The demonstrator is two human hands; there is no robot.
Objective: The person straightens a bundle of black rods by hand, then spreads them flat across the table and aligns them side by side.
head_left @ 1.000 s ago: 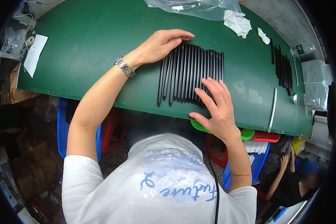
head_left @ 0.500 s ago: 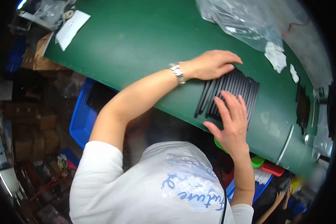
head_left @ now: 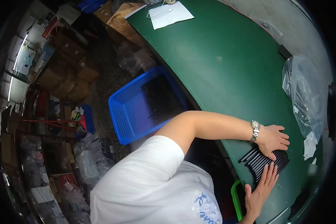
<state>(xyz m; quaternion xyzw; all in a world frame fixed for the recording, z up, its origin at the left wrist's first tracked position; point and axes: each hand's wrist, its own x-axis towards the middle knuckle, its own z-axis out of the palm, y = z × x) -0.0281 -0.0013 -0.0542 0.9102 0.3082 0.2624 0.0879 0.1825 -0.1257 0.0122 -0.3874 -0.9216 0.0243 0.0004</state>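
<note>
Several thin black sticks (head_left: 258, 162) lie side by side on the green table (head_left: 212, 71), at the lower right of the view. My left hand (head_left: 273, 141), with a metal watch on its wrist, rests over their upper ends, its fingers spread. Near the lower ends is my right hand (head_left: 260, 191), palm down with its fingers stretched out and the fingertips at the sticks. Neither hand is closed round anything. Part of the row is hidden under the hands.
Below the table edge stands a blue basket (head_left: 128, 115) with dark pieces in it. White paper (head_left: 170, 15) with a cord lies at the table's far end. A clear plastic bag (head_left: 306, 97) and crumpled white tissue (head_left: 310, 145) are at the right. A green container (head_left: 234, 199) shows below the edge.
The view has swung to the left, bringing the blue basket and shelves into sight. My left hand has flattened and spread over the sticks, and my right fingers have straightened.
</note>
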